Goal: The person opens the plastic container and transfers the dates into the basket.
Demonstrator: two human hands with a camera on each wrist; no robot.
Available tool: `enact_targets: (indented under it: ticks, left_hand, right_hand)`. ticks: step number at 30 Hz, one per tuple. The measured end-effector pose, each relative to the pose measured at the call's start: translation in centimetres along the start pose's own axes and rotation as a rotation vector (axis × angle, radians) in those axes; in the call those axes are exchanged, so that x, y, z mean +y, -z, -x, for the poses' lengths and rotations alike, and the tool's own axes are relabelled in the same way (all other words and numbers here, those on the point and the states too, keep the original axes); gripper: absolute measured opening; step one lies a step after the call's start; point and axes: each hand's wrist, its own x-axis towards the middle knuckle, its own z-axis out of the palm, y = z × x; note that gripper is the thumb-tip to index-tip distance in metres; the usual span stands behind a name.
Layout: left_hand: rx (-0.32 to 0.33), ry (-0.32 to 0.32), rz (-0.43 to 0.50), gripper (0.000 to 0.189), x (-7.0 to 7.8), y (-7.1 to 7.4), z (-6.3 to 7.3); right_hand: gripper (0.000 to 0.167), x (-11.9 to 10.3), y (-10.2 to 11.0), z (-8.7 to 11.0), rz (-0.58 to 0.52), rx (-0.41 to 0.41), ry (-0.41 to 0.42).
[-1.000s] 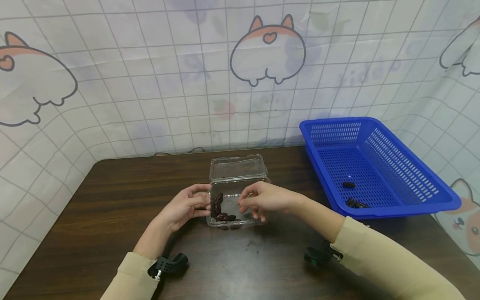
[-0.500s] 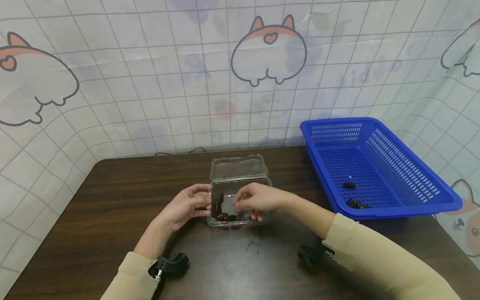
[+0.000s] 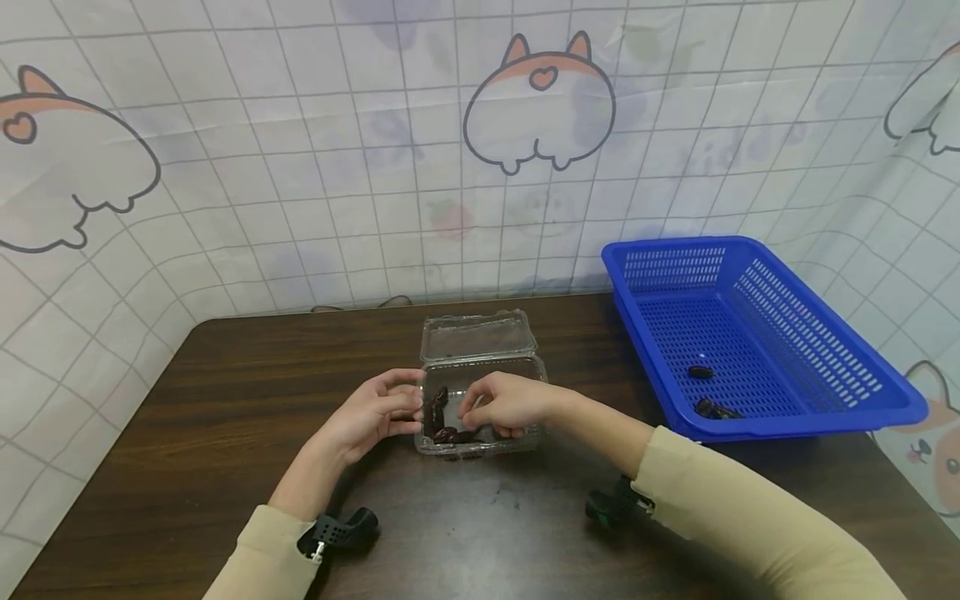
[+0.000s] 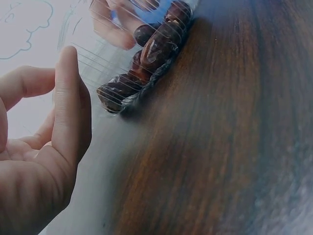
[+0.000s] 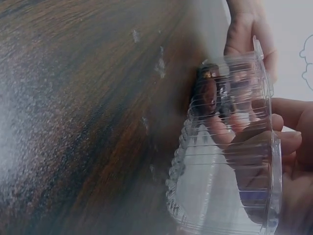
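Note:
A clear plastic clamshell box stands on the table, its lid folded back toward the wall. Several dark brown dates lie along its left and front sides, also seen through the wall as wrinkled dates in the left wrist view. My left hand rests its fingertips against the box's left side, thumb extended. Inside the box is my right hand, bent fingers and thumb apart, reaching down right at the front dates. The right wrist view shows those fingers through the ribbed wall, close to the dates.
A blue slotted plastic basket stands at the right rear, with a single date and a small cluster of dates in it. Behind the dark wooden table hangs a tiled-pattern wall covering. A thin cable shows at the back edge.
My right hand has moved left and slightly down inside the box, toward the front dates, and now partly covers one. My left hand stays against the box's side.

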Motion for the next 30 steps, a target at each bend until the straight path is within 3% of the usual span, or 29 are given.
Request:
enact_targets:
  ticks: [19, 30]
  left_hand:
    - [0.019, 0.011, 0.018, 0.052, -0.26, 0.05, -0.16]
    - [0.015, -0.002, 0.009, 0.053, -0.16, 0.12, -0.11]
  right_hand:
    - [0.014, 0.10, -0.64, -0.85, 0.006, -0.041, 0.021]
    - [0.011, 0.08, -0.73, -0.99, 0.028, -0.009, 0.020]
